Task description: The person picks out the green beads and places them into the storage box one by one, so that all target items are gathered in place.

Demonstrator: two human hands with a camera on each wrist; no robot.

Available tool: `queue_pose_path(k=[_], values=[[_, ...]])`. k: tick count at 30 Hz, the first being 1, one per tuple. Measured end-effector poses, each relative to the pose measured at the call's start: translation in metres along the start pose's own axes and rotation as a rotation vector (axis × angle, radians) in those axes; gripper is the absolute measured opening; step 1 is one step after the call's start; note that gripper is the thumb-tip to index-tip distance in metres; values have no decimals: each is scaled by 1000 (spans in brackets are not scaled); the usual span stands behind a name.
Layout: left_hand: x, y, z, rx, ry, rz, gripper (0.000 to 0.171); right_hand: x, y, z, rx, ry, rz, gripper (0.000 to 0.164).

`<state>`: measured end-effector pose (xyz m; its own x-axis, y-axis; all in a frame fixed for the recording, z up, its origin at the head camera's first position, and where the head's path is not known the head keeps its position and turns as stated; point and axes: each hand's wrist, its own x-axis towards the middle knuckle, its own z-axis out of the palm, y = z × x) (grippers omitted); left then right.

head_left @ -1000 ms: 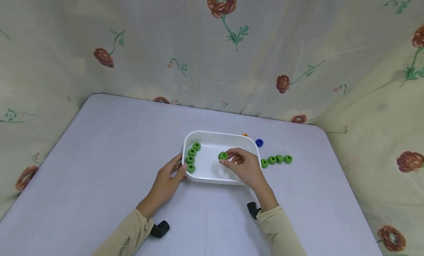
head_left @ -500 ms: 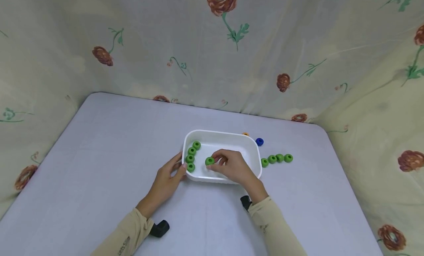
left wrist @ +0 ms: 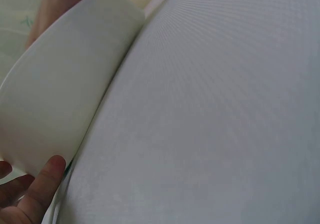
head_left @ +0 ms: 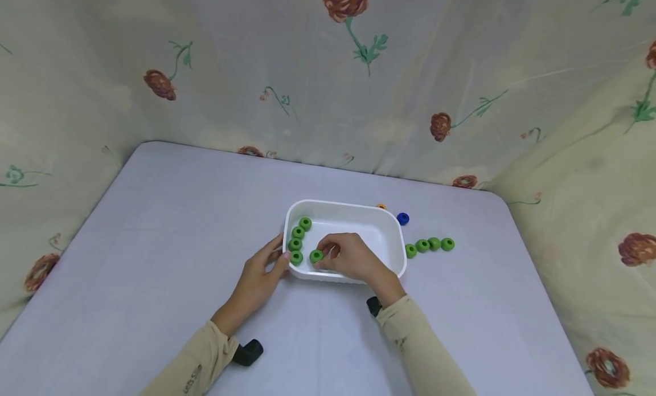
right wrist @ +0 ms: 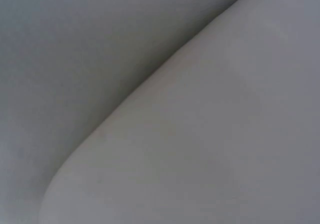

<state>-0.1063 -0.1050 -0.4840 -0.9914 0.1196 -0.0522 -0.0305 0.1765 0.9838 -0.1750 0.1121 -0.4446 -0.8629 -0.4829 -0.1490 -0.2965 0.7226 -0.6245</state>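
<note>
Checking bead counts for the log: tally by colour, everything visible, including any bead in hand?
Green beads: 9 (4 in a row in the white tray, 1 held by the right hand, 4 on the table)
Blue bead: 1
Orange bead: 1, partly hidden
Total in view: 11

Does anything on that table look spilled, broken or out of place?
Nothing looks spilled or broken. Two things stand out by colour: an orange bead, partly hidden behind the white tray, and a blue bead nearby; the other visible beads are green.
</note>
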Motion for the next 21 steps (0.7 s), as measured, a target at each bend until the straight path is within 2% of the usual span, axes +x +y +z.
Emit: queue_pose_path(k=[7,14,21], values=[[1,-1,-1,-4,-1,1,56,4,-2,1,-23,-23,-24,26],[1,-1,-1,2,0,-3,56,8,-6,3,-6,-51,0,27],[1,-2,-1,-9,3,7,56,12,-4,8,-6,-66,-17,28]])
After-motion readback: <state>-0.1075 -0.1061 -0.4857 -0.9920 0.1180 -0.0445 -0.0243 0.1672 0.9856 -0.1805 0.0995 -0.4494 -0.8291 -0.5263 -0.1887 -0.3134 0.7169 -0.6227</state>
